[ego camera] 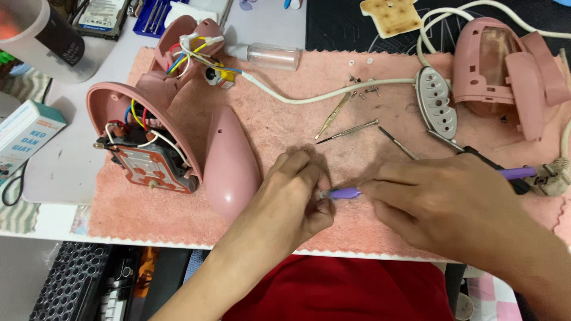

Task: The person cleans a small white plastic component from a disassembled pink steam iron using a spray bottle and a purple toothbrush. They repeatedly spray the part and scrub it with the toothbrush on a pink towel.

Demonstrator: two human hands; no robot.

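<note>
Hands: both low on the pink towel (178, 214), fingertips meeting over a small purple-handled tool (344, 193)
Left hand (297, 199): fingers curled tight, pinching the pale metal tip end of the purple tool against the cloth; whether something tiny sits under the fingertips cannot be told
Right hand (440, 208): fingers bent and closed around the purple handle from the right, thumb and forefinger at its end
Purple tool: lying nearly level, just above the towel, between the two hands, near the front edge of the table
Second purple tool (516, 173): its purple end pokes out behind the right hand, beside a white plug (553, 178)
Open iron body (143, 137): pink shell tipped on its side at the left of the towel, red, yellow, blue and white wires and an orange plate showing inside
Pink cover (229, 160): smooth rounded piece lying just right of the open body, close to the left hand
Soleplate (436, 107): grey metal, pointed, holes in its face, lying beyond the right hand
Pink housing (505, 71): large piece at the far right, well apart from the hands
White cord (321, 95): runs across the towel from the wiring to the soleplate
Loose tools: tweezers (333, 116) and a thin screwdriver (348, 131) beyond the hands, small screws (363, 86) near them
Clear bottle (270, 56): lying on its side at the towel's far edge
</note>
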